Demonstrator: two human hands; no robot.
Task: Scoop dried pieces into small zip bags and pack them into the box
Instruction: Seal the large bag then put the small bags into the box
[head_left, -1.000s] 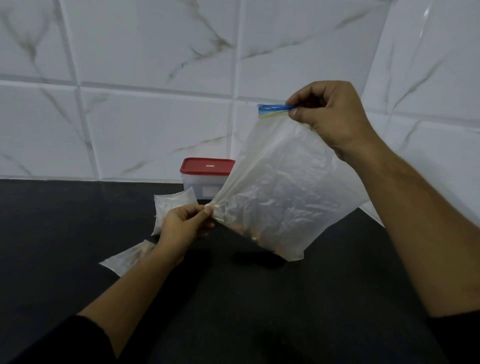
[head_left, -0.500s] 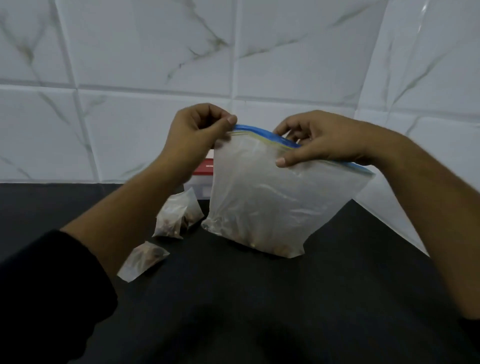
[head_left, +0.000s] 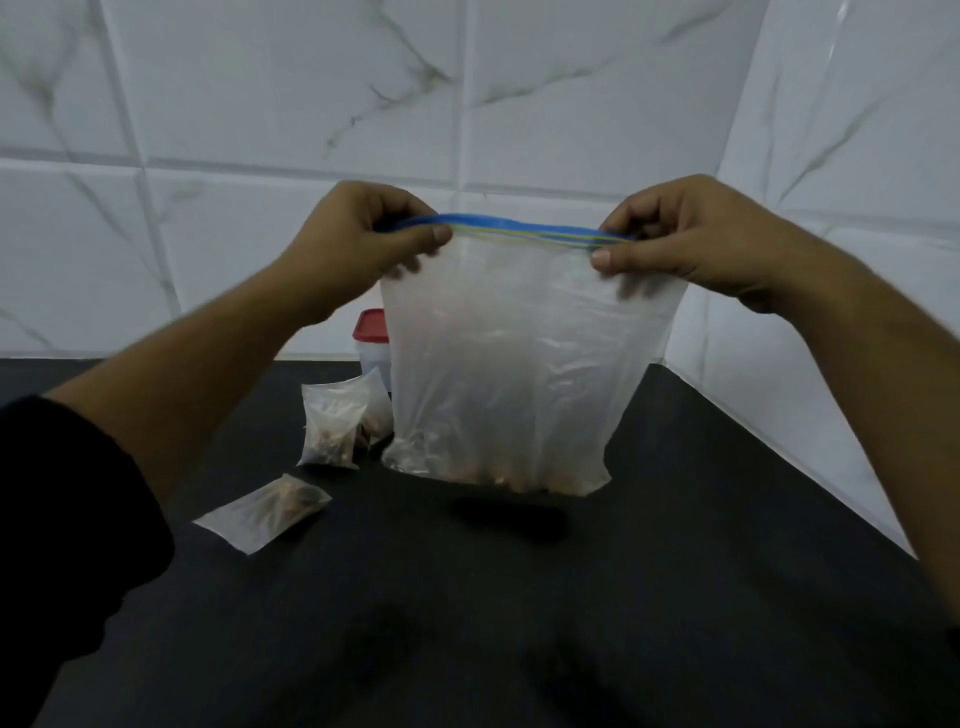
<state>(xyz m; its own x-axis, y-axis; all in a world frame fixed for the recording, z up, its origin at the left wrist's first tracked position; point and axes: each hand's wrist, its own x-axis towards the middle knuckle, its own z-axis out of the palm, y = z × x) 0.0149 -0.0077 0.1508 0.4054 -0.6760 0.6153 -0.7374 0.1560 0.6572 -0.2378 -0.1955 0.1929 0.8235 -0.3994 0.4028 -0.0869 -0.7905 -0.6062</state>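
Both hands grasp the large clear plastic zip bag w/ blue zip strip (head_left: 519, 374) at its top corners. The left hand (head_left: 363, 244) pinches the strip's 9 o'clock end and the right hand (head_left: 691, 234) the 3 o'clock end, thumbs on the near face. Holding both ends pulls the strip taut & lets the bag hang straight, so the dried brown pieces (head_left: 498, 475) settle along the btm seam at 6 o'clock. The bag looks lifted just off the black desk (head_left: 519, 597), w/ a shadow under it. Can't tell if the zip is sealed or parted; prob. a grip for working the mouth.

At approx 9 o'clock of the bag's btm, two small clear filled zip bags (head_left: 332, 421) stand leaning together. A third small filled bag (head_left: 265, 512) lies flat at 8 o'clock. All sit near the big bag, within reach, not yet packed. The red-lidded translucent plastic box (head_left: 371, 338) sits behind at 10 o'clock by the white marble-tile wall (head_left: 519, 104), lid on, partly hidden by the big bag.
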